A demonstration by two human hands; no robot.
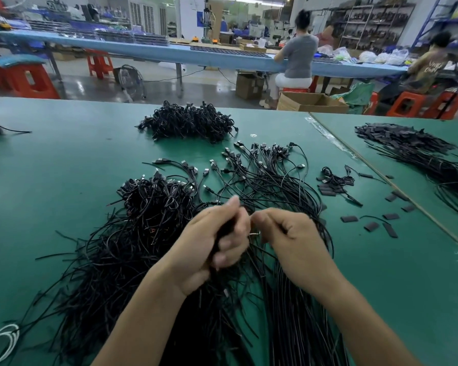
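The bundle of black cables [225,227] is in the left hand [217,241], a little above the table [64,167], in the middle of the near edge. The fingers of this hand are curled around the bundle and hold it tight, I think so that the ends stay together and do not slide away. The right hand [288,233] is just beside it, almost touching. Its fingers are curled too, and thumb and first finger seem to pinch one cable [246,206] at the top of the bundle. I judge it is adding this cable or pulling it out; which of the two I cannot tell.

The cables are thin, black and flexible, and their long tails hang down from the left hand onto the table. Behind the hands more loose cables [262,167] lie spread like a fan, with the plugs pointing away, easy to take one by one. To the left is a tangled heap [156,196], and to the right some short black sleeves [376,225].
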